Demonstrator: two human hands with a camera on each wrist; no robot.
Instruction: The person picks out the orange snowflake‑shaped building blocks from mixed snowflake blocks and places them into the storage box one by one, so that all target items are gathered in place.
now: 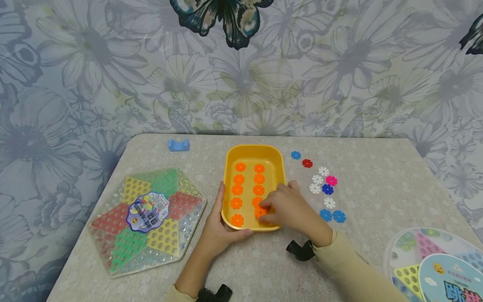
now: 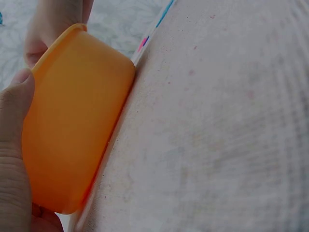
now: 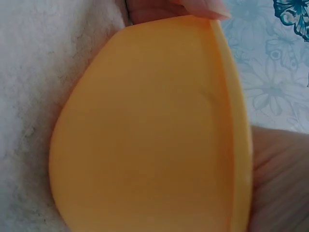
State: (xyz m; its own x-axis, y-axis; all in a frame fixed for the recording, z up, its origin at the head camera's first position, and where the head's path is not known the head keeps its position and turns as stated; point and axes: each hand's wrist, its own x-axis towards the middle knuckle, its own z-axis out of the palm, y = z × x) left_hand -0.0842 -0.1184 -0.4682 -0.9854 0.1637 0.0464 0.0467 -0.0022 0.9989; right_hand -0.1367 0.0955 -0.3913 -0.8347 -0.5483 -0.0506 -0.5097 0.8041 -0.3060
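A yellow plastic tray (image 1: 253,153) stands on the table in the head view, with two columns of notched orange discs (image 1: 237,190) on its floor. My left hand (image 1: 220,230) holds the tray's near left corner, fingers along the left wall and thumb across the near rim; the left wrist view shows the thumb (image 2: 18,96) at the rim. Reaching over the right wall, my right hand (image 1: 288,209) has thumb and index finger around an orange disc (image 1: 260,212) at the near end of the right column. That disc is partly hidden by the fingers. In the right wrist view the tray wall hides the fingertips.
Right of the tray lie loose notched discs: blue (image 1: 296,155), red (image 1: 307,163), pink (image 1: 331,180) and several white (image 1: 330,203). A hexagonal game box (image 1: 151,222) is at left, a round one (image 1: 434,260) at near right. A small blue piece (image 1: 179,145) sits by the back edge.
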